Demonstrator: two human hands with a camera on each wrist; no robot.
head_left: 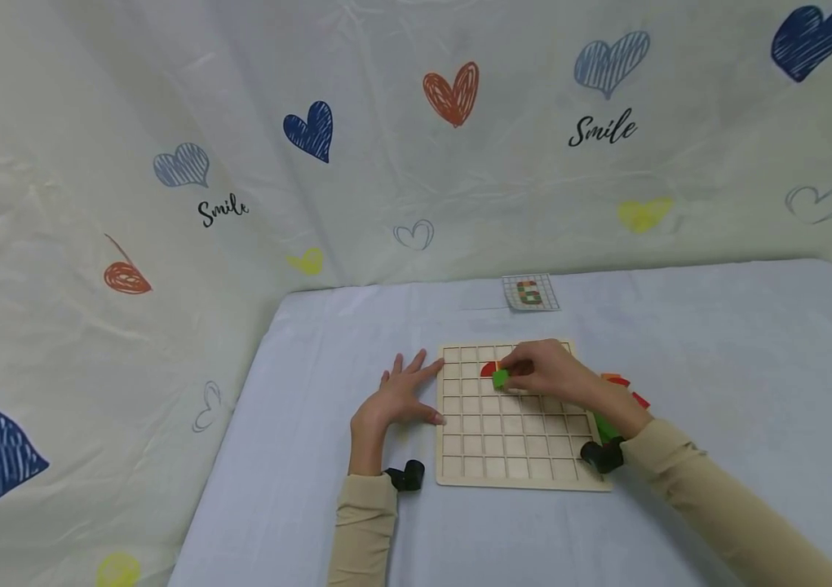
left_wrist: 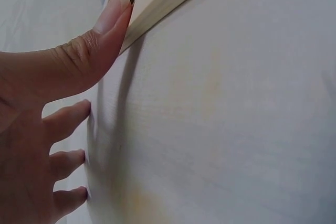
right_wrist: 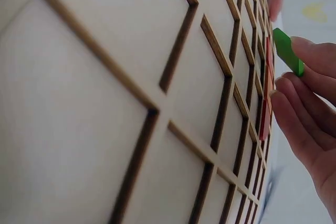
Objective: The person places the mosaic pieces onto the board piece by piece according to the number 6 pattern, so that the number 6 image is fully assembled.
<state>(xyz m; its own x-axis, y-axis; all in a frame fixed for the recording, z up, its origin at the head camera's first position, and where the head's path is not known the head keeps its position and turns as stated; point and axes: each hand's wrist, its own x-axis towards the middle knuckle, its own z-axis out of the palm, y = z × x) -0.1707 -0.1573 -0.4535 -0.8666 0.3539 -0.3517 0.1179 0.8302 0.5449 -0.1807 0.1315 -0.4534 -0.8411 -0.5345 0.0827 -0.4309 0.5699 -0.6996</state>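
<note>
A wooden grid board (head_left: 475, 470) lies on the white-covered table. My right hand (head_left: 551, 371) pinches a small green tile (head_left: 500, 378) between thumb and finger, over the board's upper middle. In the right wrist view that green tile (right_wrist: 287, 51) is tilted and held just off the grid. A red piece with a rounded side (head_left: 488, 370) sits in a cell beside it; red and orange pieces (right_wrist: 266, 98) show there edge-on, partly hidden by fingers. With fingers spread, my left hand (head_left: 397, 395) touches the board's left edge; its thumb (left_wrist: 107, 22) rests against the rim.
Loose green pieces (head_left: 605, 429) and red pieces (head_left: 639, 399) lie right of the board, partly under the right forearm. Behind the board is a pattern card (head_left: 531, 293) with a coloured figure on a grid. A curtain printed with hearts (head_left: 453, 94) hangs behind the table.
</note>
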